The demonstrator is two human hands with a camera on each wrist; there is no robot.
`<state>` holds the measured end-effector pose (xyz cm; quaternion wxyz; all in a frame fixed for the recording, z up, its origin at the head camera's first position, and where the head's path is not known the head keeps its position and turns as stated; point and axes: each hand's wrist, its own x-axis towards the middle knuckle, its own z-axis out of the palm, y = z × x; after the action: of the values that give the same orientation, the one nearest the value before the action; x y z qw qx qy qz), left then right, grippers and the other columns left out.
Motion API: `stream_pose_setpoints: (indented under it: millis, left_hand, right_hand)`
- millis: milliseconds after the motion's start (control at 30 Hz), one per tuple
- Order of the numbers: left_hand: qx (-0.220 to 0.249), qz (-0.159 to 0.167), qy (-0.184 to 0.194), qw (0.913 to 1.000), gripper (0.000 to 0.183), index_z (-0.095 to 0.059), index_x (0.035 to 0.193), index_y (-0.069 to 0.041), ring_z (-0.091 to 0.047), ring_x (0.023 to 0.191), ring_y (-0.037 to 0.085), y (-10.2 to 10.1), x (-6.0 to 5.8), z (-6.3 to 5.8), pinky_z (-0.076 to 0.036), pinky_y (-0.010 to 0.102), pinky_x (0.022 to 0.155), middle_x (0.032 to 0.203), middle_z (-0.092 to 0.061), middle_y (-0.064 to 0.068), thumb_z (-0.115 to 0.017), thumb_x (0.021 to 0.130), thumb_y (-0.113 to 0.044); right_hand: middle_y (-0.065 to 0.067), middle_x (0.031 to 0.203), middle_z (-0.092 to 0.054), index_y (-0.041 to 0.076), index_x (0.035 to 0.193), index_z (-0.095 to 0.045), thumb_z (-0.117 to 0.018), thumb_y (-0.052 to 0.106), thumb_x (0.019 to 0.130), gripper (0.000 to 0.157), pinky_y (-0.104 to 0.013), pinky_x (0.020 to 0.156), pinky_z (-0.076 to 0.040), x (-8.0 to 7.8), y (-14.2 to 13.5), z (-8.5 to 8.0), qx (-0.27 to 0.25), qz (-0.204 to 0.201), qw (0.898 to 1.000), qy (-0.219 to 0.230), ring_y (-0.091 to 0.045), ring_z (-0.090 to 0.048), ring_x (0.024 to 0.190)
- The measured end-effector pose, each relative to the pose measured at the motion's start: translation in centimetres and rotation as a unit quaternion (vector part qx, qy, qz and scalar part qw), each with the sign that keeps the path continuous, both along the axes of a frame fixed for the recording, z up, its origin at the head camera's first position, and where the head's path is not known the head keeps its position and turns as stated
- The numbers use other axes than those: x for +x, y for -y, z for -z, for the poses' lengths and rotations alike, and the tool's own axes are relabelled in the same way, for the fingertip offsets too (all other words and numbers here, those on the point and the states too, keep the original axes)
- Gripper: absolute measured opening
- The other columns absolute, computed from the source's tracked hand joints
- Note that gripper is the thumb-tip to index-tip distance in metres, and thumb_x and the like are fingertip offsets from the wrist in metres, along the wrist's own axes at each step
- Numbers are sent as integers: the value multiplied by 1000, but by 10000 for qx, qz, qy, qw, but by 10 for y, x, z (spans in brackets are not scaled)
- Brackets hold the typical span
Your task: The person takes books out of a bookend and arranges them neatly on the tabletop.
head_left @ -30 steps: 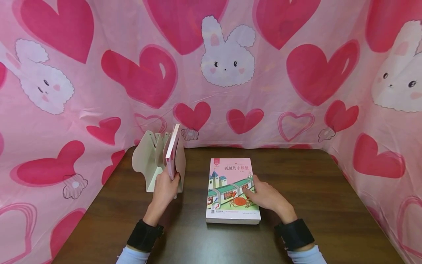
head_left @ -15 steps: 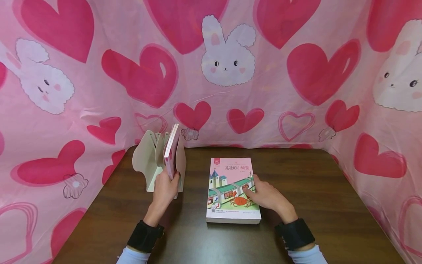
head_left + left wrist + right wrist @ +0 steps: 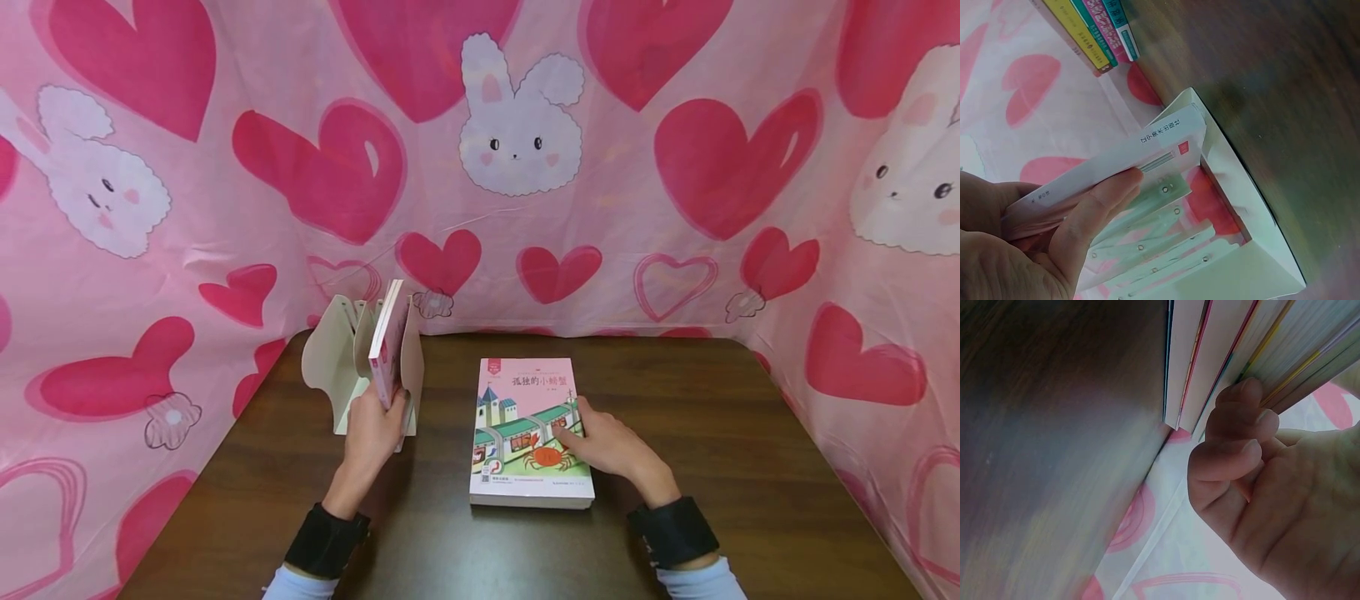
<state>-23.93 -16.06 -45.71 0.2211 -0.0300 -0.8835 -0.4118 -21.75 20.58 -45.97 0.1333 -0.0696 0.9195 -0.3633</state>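
Observation:
My left hand (image 3: 375,429) grips a thin pink book (image 3: 387,362) upright at the right-hand slot of a pale file holder (image 3: 330,354). Its top leans slightly left; a line splits its white page edge, and I cannot tell whether it is one book or two. In the left wrist view the thumb presses the back cover of the book (image 3: 1160,128), beside the holder's dividers (image 3: 1172,240). My right hand (image 3: 611,442) holds the right side of a stack of books (image 3: 517,454), thumb on the crab cover. In the right wrist view its curled fingers (image 3: 1222,459) meet the page edges.
The file holder stands at the left rear of a dark wooden table (image 3: 675,375). A pink cloth (image 3: 622,208) with hearts and rabbits hangs behind and at both sides. The stack lies flat, right of the holder, with several spines (image 3: 1094,31) showing.
The pink book's top has tilted a little to the left and toward me in my left hand, showing more of its cover. The right hand and the stack have stayed in place.

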Motion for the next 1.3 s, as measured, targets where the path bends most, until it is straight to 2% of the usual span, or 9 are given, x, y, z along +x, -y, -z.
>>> stream_pose_setpoints:
  millis: [200, 433, 667, 967, 1200, 1300]
  left_hand:
    - [-21, -17, -47, 10000, 29, -65, 124, 8, -70, 81, 41, 1, 4, -2, -55, 59, 74, 108, -73, 30, -68, 100, -9]
    - [12, 21, -68, 10000, 37, -63, 133, 9, -73, 98, 45, 1, 8, -5, -56, 62, 86, 124, -69, 31, -68, 101, -9]
    - [46, 26, -35, 10000, 36, -64, 132, 7, -71, 85, 39, 2, 14, -6, -58, 58, 78, 119, -72, 29, -69, 101, -10]
    - [29, 45, 112, 9999, 40, -61, 138, 5, -71, 83, 36, 4, 21, -8, -59, 53, 74, 123, -71, 27, -69, 102, -10]
    - [113, 38, 198, 9997, 43, -60, 141, 5, -72, 101, 42, 5, 26, -13, -56, 61, 90, 131, -67, 28, -69, 101, -8]
    - [119, 37, 212, 9997, 44, -60, 141, 6, -72, 104, 43, 6, 29, -15, -55, 62, 92, 132, -66, 29, -69, 101, -8]
  right_hand:
    - [-5, 112, -66, 0, 160, -31, -69, 55, 97, 92, -51, 86, -54, 0, 0, 0, 85, 31, 9999, 60, -18, -63, 94]
    - [-6, 115, -66, -2, 161, -29, -68, 55, 98, 94, -52, 86, -54, -1, -1, 1, 113, 24, 9999, 63, -20, -62, 96]
    - [-6, 113, -67, -2, 162, -27, -69, 53, 98, 93, -51, 86, -53, -1, -1, 1, 81, 12, 10000, 38, -20, -63, 95]
    - [-6, 115, -66, -1, 163, -25, -68, 55, 98, 96, -51, 87, -53, -1, -2, 1, 90, 30, 10000, 30, -19, -63, 96]
    - [-9, 117, -66, -4, 163, -24, -67, 54, 99, 97, -53, 89, -52, -1, -2, 0, 118, 27, 9999, 49, -22, -62, 99]
    - [-8, 118, -65, -5, 163, -24, -67, 55, 98, 98, -53, 89, -52, -1, -1, 0, 104, 18, 9999, 61, -22, -62, 99]
